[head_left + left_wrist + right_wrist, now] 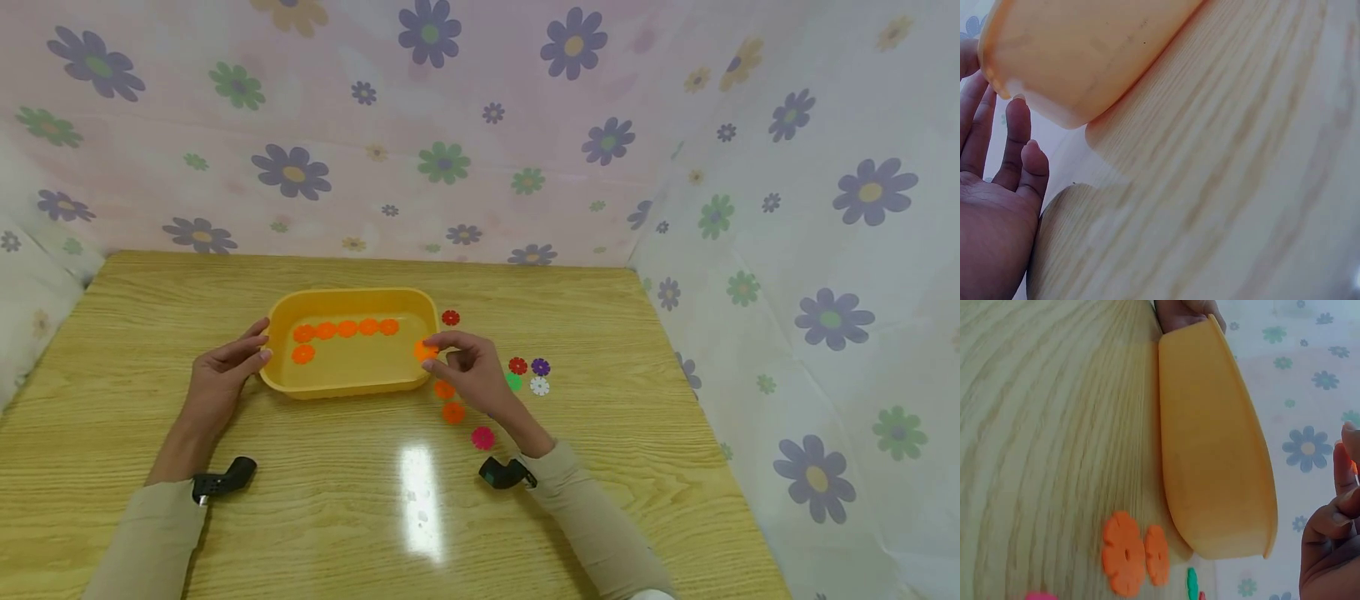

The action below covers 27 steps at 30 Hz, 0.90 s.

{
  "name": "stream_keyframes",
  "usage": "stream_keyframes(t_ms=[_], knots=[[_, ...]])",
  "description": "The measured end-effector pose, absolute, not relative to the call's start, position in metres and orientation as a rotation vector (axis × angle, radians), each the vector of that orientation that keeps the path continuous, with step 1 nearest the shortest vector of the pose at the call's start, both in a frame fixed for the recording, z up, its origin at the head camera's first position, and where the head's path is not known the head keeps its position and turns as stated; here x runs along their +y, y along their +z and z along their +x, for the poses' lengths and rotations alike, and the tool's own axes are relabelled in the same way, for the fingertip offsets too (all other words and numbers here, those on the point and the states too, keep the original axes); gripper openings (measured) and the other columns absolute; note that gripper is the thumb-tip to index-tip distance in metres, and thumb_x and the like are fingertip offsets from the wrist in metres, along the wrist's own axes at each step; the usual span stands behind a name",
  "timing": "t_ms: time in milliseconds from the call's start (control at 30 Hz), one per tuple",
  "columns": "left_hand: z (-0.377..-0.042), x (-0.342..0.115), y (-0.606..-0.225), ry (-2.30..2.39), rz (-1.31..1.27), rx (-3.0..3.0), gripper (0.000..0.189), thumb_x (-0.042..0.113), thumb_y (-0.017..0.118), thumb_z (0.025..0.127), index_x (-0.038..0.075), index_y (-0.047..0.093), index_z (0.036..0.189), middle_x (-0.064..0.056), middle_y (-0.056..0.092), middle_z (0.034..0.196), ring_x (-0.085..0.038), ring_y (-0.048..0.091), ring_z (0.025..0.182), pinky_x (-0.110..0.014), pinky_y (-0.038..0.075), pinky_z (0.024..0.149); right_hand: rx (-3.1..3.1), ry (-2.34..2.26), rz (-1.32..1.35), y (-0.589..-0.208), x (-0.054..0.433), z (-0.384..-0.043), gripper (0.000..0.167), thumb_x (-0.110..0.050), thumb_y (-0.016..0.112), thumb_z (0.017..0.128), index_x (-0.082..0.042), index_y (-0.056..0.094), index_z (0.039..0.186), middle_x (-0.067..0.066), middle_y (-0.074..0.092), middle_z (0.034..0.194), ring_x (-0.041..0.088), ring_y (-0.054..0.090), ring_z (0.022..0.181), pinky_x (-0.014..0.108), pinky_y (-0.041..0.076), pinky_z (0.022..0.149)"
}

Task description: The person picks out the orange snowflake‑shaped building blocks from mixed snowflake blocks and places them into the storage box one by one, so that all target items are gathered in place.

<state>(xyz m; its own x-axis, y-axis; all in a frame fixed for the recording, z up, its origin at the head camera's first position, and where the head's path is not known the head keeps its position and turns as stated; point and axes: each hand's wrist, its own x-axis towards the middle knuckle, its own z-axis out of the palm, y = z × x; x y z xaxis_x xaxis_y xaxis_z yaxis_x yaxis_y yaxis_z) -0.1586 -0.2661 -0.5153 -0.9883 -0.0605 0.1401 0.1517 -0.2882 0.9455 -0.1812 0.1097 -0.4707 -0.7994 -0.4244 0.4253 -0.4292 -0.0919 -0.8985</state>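
A yellow plastic tray (345, 389) stands on the table with several orange notched discs (347, 328) inside, most in a row along its far side and one nearer at the left. The left hand (221, 375) holds the tray's left end, thumb and fingertips at the rim. In the left wrist view, the lower fingers (1017, 134) are loosely bent beside the tray wall. Above the tray's right end, the right hand (472, 367) pinches another orange disc (425, 351) between thumb and forefinger. In the right wrist view that hand is partly cut off at the edge.
Right of the tray lie two orange discs (453, 412), a pink disc (483, 437), two red discs (517, 366), a green disc (513, 382), a purple disc (541, 367) and a white disc (540, 386). Flower-patterned cloth (450, 208) hangs behind the wooden table (315, 500).
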Motion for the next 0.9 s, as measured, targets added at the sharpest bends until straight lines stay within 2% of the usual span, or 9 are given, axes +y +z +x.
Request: stream_keyframes(t_ms=[233,467,767,900], knots=[[-0.160,-0.265,-0.514,-2.416,-0.102,-1.784,0.028,-0.008,0.064,0.096,-0.017,0.064,0.122,0.011,0.069,0.132,0.003,0.054,0.131,-0.012,0.047,0.101,-2.066,2.117,1.124,-0.475,0.093,-0.179,0.017,0.002,0.070,0.094,0.009,0.069,0.110,0.006,0.043,0.048,0.012,0.026,0.040,0.027,0.026,0.037],[-0.158,-0.265,-0.514,-2.439,-0.123,-1.760,0.026,-0.009,0.063,0.095,-0.013,0.067,0.121,0.010,0.069,0.131,0.003,0.055,0.131,-0.011,0.047,0.100,-2.090,2.123,1.125,-0.476,0.081,-0.175,0.022,-0.009,0.072,0.095,0.007,0.070,0.111,0.005,0.039,0.049,0.012,0.024,0.043,0.026,0.026,0.041],[-0.158,-0.265,-0.513,-2.471,-0.126,-1.724,0.025,-0.011,0.062,0.095,-0.011,0.070,0.119,0.009,0.069,0.131,0.003,0.055,0.130,-0.012,0.047,0.101,-2.119,2.084,1.070,-0.476,0.065,-0.175,0.021,0.008,0.072,0.090,0.006,0.072,0.111,0.007,0.040,0.048,0.013,0.024,0.042,0.026,0.026,0.039],[-0.157,-0.265,-0.513,-2.492,-0.140,-1.703,0.025,-0.012,0.061,0.095,-0.011,0.070,0.119,0.009,0.069,0.132,0.003,0.055,0.131,-0.013,0.047,0.101,-2.205,2.056,1.057,-0.474,0.060,-0.176,0.021,0.007,0.069,0.092,0.004,0.071,0.113,0.009,0.039,0.049,0.015,0.025,0.042,0.025,0.026,0.041]])
